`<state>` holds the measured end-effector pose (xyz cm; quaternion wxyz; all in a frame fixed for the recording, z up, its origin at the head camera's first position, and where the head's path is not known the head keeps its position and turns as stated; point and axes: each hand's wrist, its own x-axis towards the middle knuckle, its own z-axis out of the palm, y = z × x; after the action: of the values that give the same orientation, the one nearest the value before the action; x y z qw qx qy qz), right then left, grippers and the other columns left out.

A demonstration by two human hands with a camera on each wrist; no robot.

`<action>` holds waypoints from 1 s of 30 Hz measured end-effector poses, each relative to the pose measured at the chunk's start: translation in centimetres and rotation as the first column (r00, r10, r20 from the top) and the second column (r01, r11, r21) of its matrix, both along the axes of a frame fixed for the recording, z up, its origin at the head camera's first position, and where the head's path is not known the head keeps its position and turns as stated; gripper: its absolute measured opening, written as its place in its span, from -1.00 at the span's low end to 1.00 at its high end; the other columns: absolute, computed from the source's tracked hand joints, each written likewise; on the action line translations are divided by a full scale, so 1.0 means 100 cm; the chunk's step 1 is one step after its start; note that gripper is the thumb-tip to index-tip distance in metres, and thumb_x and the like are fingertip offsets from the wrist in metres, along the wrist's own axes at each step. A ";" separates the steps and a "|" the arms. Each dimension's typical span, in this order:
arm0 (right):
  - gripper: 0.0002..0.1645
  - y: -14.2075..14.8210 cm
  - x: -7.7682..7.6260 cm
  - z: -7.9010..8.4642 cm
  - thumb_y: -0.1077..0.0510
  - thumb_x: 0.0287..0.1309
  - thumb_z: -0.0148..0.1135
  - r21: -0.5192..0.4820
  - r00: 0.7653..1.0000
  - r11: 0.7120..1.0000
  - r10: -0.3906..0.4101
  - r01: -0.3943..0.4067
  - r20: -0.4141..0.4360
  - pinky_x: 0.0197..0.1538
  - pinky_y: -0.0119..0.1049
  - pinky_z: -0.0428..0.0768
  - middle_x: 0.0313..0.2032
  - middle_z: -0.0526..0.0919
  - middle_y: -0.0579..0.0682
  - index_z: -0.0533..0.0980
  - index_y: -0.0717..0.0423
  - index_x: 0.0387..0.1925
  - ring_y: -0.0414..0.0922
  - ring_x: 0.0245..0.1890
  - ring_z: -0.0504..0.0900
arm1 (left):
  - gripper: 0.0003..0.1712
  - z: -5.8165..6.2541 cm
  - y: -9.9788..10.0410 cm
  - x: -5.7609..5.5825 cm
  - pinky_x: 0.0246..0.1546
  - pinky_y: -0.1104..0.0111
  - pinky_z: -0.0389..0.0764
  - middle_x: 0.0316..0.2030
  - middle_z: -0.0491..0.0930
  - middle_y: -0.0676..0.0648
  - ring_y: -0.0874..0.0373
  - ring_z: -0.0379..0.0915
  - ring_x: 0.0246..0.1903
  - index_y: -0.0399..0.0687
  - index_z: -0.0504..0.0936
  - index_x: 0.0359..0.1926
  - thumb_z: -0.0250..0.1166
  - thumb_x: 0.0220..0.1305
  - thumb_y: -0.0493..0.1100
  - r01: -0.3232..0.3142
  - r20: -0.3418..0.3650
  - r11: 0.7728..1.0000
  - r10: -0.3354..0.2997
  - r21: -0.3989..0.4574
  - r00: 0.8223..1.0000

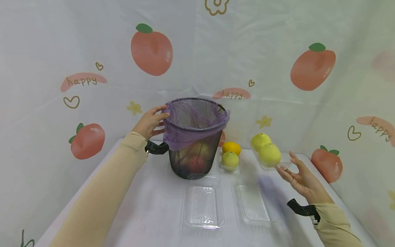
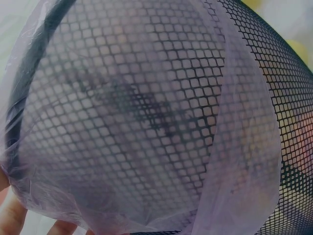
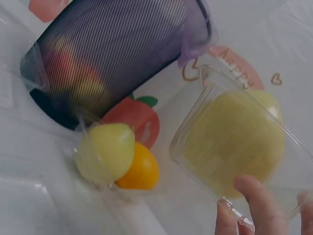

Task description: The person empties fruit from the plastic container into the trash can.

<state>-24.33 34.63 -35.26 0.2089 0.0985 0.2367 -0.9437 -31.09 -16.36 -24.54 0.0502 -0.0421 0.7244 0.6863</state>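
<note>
The left hand (image 1: 150, 123) is clamping its fingers on the mesh basket (image 1: 189, 159). Right of the basket, the right hand (image 1: 303, 181) is holding its fingers apart at a tray (image 3: 178, 147) of yellow fruits (image 1: 269, 155).

mesh bin (image 1: 208, 145) in all three views

Soft, even light brightens my white table (image 1: 145, 206) in the head view, leaving a faint bluish shadow (image 1: 268, 185) beside my right hand (image 1: 303, 181) and glare on a clear box (image 1: 202, 206). Both wrist views are dimmer and greyer, with yellow fruit (image 2: 297, 50) blurred beyond the basket (image 1: 200, 151) in the left one.
</note>
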 end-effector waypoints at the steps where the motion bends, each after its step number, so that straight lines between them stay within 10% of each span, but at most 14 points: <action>1: -0.60 -0.003 0.001 0.000 0.16 0.45 -0.08 -0.008 1.000 1.000 -0.017 0.017 -0.012 0.31 -0.33 0.34 0.34 -0.60 -0.27 0.68 -0.23 -0.07 0.25 -0.06 0.53 | -0.32 0.000 0.000 0.000 0.33 0.07 0.33 0.46 0.08 -0.09 -0.10 0.12 0.38 0.26 0.12 0.49 0.12 0.44 -0.10 0.000 0.000 1.000 0.000 0.000 1.000; 30: -0.56 -0.041 0.012 0.058 0.24 0.45 -0.10 -0.014 0.989 1.000 0.008 -0.010 -0.148 0.33 -0.24 0.36 0.04 0.02 -0.01 0.61 -0.23 0.07 0.11 0.04 0.43 | -0.33 0.001 0.000 0.003 0.33 0.08 0.34 0.46 0.09 -0.07 -0.10 0.12 0.38 0.26 0.13 0.49 0.12 0.44 -0.08 -0.001 -0.002 1.000 0.001 -0.009 1.000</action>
<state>-23.16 30.49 -29.50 0.1957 0.0258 0.2452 -0.9492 -30.84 -16.35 -24.40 0.0489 -0.0420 0.7276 0.6829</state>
